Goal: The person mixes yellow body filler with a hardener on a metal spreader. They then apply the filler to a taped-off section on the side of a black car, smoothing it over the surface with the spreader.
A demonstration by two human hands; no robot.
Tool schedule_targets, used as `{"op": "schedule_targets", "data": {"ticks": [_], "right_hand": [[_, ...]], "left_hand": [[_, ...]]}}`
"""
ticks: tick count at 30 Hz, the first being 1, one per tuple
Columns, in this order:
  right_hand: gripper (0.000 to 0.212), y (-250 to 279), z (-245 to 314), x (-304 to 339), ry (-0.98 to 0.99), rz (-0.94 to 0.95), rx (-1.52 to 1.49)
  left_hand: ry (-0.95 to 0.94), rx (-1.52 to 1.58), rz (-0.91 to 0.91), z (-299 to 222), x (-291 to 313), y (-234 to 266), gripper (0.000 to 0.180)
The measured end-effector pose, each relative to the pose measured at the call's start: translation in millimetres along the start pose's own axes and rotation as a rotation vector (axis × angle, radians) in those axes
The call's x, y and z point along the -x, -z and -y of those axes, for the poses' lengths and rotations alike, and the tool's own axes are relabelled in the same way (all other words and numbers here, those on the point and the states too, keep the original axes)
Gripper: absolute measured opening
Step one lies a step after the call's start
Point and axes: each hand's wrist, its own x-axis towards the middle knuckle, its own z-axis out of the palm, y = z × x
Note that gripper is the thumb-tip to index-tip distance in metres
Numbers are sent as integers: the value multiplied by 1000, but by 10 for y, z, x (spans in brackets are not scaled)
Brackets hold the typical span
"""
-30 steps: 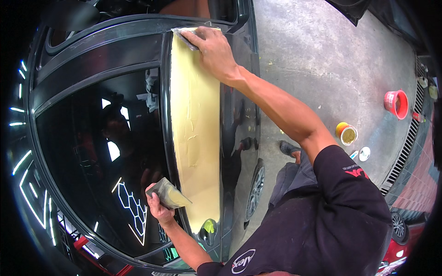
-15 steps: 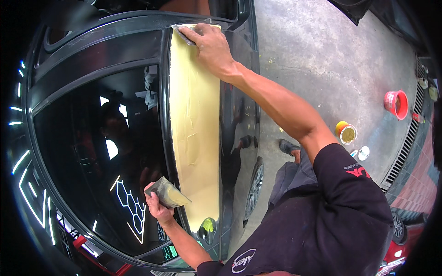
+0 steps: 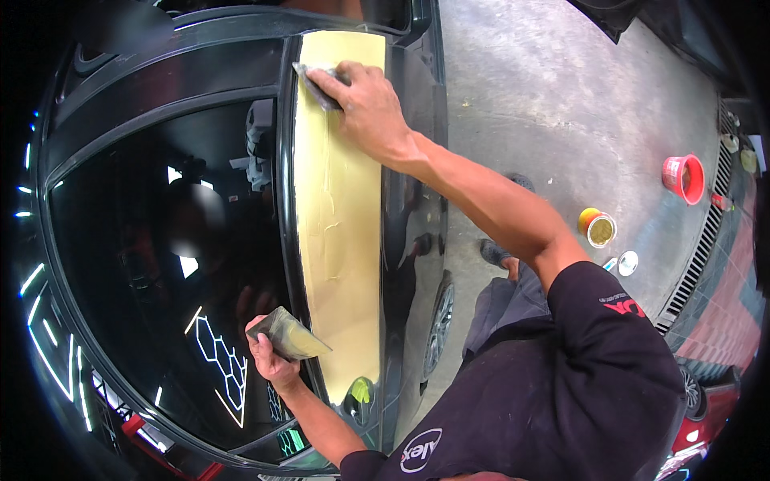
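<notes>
A shiny black car body (image 3: 160,224) fills the left of the view. Along its rear quarter runs a long strip coated in pale yellow filler (image 3: 341,224). My right hand (image 3: 365,104) reaches to the strip's far end and presses a flat grey spreader (image 3: 314,82) against it. My left hand (image 3: 269,357) stays low beside the strip's near end, gripping a flat board (image 3: 293,335) smeared with the same yellow paste. A round fuel-filler opening (image 3: 361,393) sits at the strip's near end.
On the concrete floor (image 3: 561,96) to the right stand a red bucket (image 3: 683,176), an open tin of yellow paste (image 3: 597,227) and a small round lid (image 3: 627,261). A drain grate (image 3: 706,240) runs along the far right edge. My shoe (image 3: 496,253) is near the car.
My right hand has slid the spreader slightly along the far end of the yellow strip. My left hand with the board has stayed put.
</notes>
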Motion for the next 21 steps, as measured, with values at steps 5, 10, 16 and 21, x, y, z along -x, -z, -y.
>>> {"op": "schedule_targets", "data": {"ticks": [5, 10, 16, 21], "right_hand": [[59, 144, -168, -46, 28, -2, 3], [60, -82, -482, -259, 133, -110, 46], [54, -197, -437, -251, 81, -97, 7], [53, -218, -418, -287, 41, -64, -20]], "left_hand": [[-33, -112, -55, 61, 17, 89, 38], [-85, -218, -5, 97, 19, 208, 38], [-20, -100, -13, 61, 13, 99, 37], [-14, -78, -12, -27, 15, -36, 35]]}}
